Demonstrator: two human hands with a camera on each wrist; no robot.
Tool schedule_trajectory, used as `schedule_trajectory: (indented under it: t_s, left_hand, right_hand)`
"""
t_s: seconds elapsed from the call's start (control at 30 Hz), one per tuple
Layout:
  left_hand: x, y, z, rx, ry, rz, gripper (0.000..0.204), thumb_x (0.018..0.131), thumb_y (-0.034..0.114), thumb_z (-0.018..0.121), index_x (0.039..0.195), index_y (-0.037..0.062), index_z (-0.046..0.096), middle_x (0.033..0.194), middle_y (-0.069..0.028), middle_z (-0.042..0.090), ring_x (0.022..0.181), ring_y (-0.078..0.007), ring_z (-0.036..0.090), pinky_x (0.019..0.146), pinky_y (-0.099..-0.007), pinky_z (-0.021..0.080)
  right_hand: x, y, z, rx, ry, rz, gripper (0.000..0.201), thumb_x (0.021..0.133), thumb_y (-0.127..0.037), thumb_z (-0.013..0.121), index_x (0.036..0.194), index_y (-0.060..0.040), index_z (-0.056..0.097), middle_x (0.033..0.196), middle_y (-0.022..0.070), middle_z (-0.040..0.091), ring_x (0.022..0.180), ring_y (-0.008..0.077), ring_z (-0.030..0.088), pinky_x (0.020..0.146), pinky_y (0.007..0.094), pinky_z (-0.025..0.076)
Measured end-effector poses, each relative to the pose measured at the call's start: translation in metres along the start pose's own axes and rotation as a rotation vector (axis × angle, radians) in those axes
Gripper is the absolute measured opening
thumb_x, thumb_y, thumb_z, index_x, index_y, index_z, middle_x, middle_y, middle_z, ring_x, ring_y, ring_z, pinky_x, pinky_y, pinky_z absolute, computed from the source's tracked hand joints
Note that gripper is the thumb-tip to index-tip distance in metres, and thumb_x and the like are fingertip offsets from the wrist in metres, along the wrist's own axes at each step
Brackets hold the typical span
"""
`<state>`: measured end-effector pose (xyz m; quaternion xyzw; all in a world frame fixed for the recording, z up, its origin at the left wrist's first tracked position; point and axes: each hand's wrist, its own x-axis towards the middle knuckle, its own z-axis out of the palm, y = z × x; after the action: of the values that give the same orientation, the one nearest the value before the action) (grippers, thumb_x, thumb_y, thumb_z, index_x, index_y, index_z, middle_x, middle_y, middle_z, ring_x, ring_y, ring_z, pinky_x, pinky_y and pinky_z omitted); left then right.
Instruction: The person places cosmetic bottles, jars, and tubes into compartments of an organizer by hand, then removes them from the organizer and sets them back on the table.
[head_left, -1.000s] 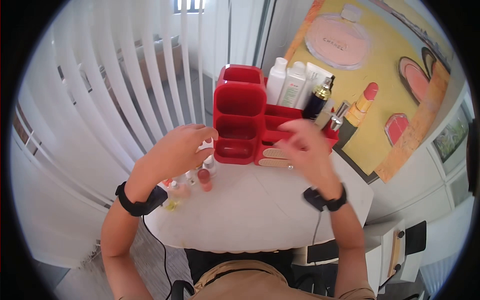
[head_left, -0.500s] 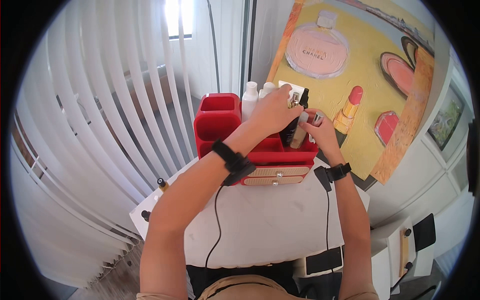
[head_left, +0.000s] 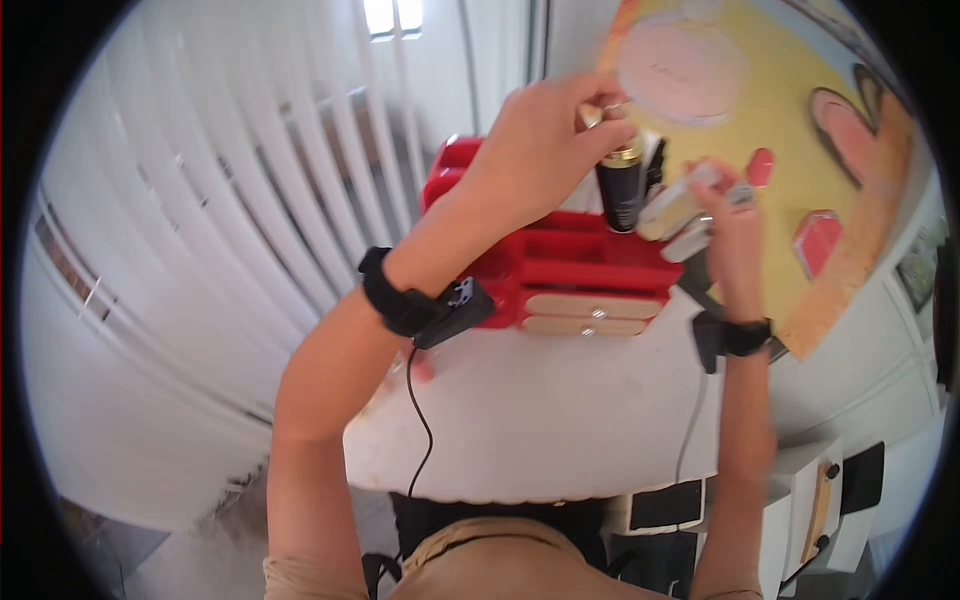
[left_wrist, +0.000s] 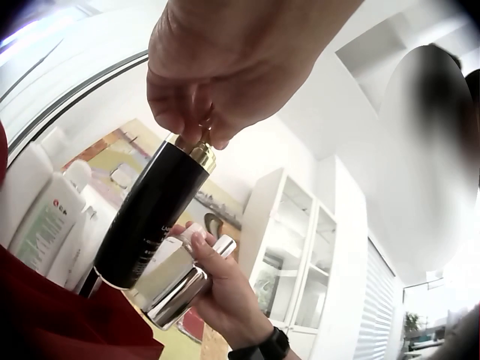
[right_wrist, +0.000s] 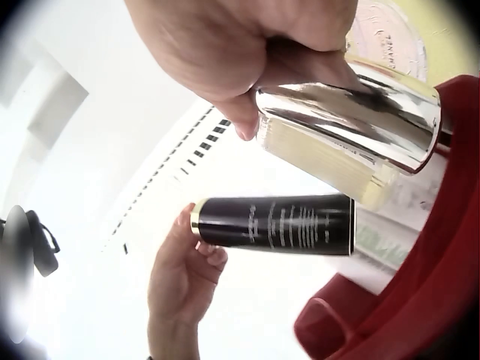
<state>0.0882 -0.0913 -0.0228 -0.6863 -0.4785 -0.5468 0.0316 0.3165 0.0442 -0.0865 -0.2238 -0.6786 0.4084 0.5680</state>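
Head view, left hand: my left hand (head_left: 535, 150) pinches the gold cap of a black bottle (head_left: 622, 190) and holds it upright above the back compartments of the red organizer (head_left: 560, 265).
Head view, right hand: my right hand (head_left: 725, 215) is closed round two silver-capped bottles (head_left: 680, 215), tilted, just beside the black bottle and over the organizer's right end.
Head view, surroundings: the organizer stands at the far edge of the white tabletop (head_left: 560, 410); a painting (head_left: 800, 120) of cosmetics leans behind it.
Left wrist view: fingertips grip only the gold collar; the black bottle (left_wrist: 150, 217) hangs free, its base above the red rim (left_wrist: 67, 322). White bottles (left_wrist: 37, 210) stand to one side.
Right wrist view: fingers and thumb wrap a chrome-capped bottle (right_wrist: 352, 112) with pale yellow glass; the black bottle (right_wrist: 277, 223) shows beyond it, clear of the red organizer (right_wrist: 405, 300).
Step in hand: I judge both hands are mid-lift, bottles out of their compartments.
Next move calls for: a steady carry clear of the rim; the cap pinch is slight, so I should avoid swinging the black bottle.
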Motion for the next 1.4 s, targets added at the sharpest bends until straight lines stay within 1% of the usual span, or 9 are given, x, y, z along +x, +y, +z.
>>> schedule_trajectory:
  t_s: [0.13, 0.2, 0.27, 0.5, 0.6, 0.83, 1.0, 1.3, 1.4]
  left_hand:
    - [-0.083, 0.042, -0.071, 0.075, -0.086, -0.141, 0.022, 0.092, 0.019, 0.076, 0.108, 0.0052, 0.069, 0.080, -0.0001, 0.066, 0.068, -0.0077, 0.062, 0.064, -0.0293, 0.050]
    - [-0.124, 0.057, -0.100, 0.137, -0.373, -0.280, 0.019, 0.092, 0.016, 0.075, 0.108, 0.0058, 0.070, 0.081, -0.0022, 0.067, 0.070, -0.0119, 0.064, 0.065, -0.0306, 0.051]
    - [-0.174, 0.053, -0.113, 0.209, -0.399, -0.259, 0.019, 0.092, 0.015, 0.076, 0.108, 0.0066, 0.071, 0.084, -0.0056, 0.068, 0.074, -0.0186, 0.068, 0.068, -0.0319, 0.052]
    - [-0.269, 0.025, -0.147, 0.271, -0.333, -0.435, 0.024, 0.091, 0.017, 0.077, 0.112, 0.0073, 0.070, 0.090, -0.0085, 0.070, 0.080, -0.0242, 0.069, 0.072, -0.0355, 0.054]
    - [-0.281, 0.015, -0.159, 0.342, -0.317, -0.423, 0.025, 0.091, 0.018, 0.076, 0.113, 0.0071, 0.069, 0.092, -0.0092, 0.071, 0.080, -0.0251, 0.069, 0.072, -0.0362, 0.054]
    - [-0.285, 0.008, -0.170, 0.382, -0.289, -0.429, 0.023, 0.092, 0.017, 0.075, 0.112, 0.0069, 0.070, 0.092, -0.0096, 0.071, 0.080, -0.0267, 0.069, 0.072, -0.0371, 0.055]
    - [-0.284, 0.006, -0.171, 0.393, -0.305, -0.390, 0.025, 0.092, 0.017, 0.075, 0.115, 0.0073, 0.069, 0.092, -0.0095, 0.070, 0.080, -0.0270, 0.069, 0.072, -0.0373, 0.055]
    - [-0.275, 0.014, -0.175, 0.294, -0.345, -0.485, 0.029, 0.090, 0.013, 0.077, 0.116, 0.0066, 0.068, 0.102, -0.0099, 0.070, 0.082, -0.0226, 0.070, 0.072, -0.0350, 0.056]
    - [-0.272, 0.020, -0.175, 0.276, -0.370, -0.535, 0.036, 0.086, 0.013, 0.081, 0.118, 0.0059, 0.067, 0.104, -0.0089, 0.068, 0.080, -0.0195, 0.069, 0.070, -0.0330, 0.056]
  right_hand:
    - [-0.054, -0.029, 0.022, 0.058, -0.224, -0.025, 0.035, 0.091, -0.008, 0.069, 0.124, 0.0033, 0.064, 0.117, 0.0102, 0.072, 0.105, 0.0170, 0.069, 0.096, 0.0335, 0.055]
    - [-0.090, -0.031, 0.050, 0.144, -0.434, -0.006, 0.035, 0.088, -0.003, 0.072, 0.122, 0.0014, 0.065, 0.119, 0.0105, 0.071, 0.109, 0.0176, 0.068, 0.099, 0.0335, 0.053]
    - [-0.126, -0.028, 0.081, 0.158, -0.582, 0.206, 0.034, 0.088, -0.003, 0.074, 0.120, -0.0004, 0.067, 0.117, 0.0073, 0.071, 0.106, 0.0135, 0.065, 0.097, 0.0311, 0.052]
    - [-0.205, 0.025, 0.187, 0.169, -0.960, 0.339, 0.034, 0.091, -0.015, 0.079, 0.123, -0.0066, 0.068, 0.106, 0.0010, 0.070, 0.083, 0.0067, 0.055, 0.074, 0.0250, 0.049]
    - [-0.216, 0.029, 0.216, 0.113, -1.028, 0.379, 0.037, 0.091, -0.006, 0.078, 0.126, -0.0032, 0.067, 0.118, 0.0008, 0.071, 0.092, 0.0068, 0.059, 0.082, 0.0242, 0.050]
    - [-0.225, 0.037, 0.240, 0.106, -0.969, 0.255, 0.041, 0.090, -0.013, 0.080, 0.127, -0.0055, 0.066, 0.103, 0.0043, 0.069, 0.087, 0.0121, 0.059, 0.081, 0.0278, 0.050]
    - [-0.227, 0.042, 0.233, 0.195, -0.866, 0.048, 0.045, 0.083, -0.003, 0.082, 0.125, -0.0049, 0.066, 0.124, 0.0067, 0.067, 0.111, 0.0159, 0.062, 0.094, 0.0303, 0.050]
    - [-0.215, 0.039, 0.212, 0.068, -0.894, 0.132, 0.056, 0.080, -0.006, 0.086, 0.130, -0.0045, 0.061, 0.128, 0.0074, 0.064, 0.117, 0.0200, 0.062, 0.103, 0.0329, 0.048]
    - [-0.189, 0.014, 0.186, 0.002, -0.809, -0.053, 0.061, 0.079, -0.009, 0.088, 0.132, -0.0044, 0.059, 0.130, 0.0076, 0.063, 0.118, 0.0203, 0.062, 0.105, 0.0343, 0.047]
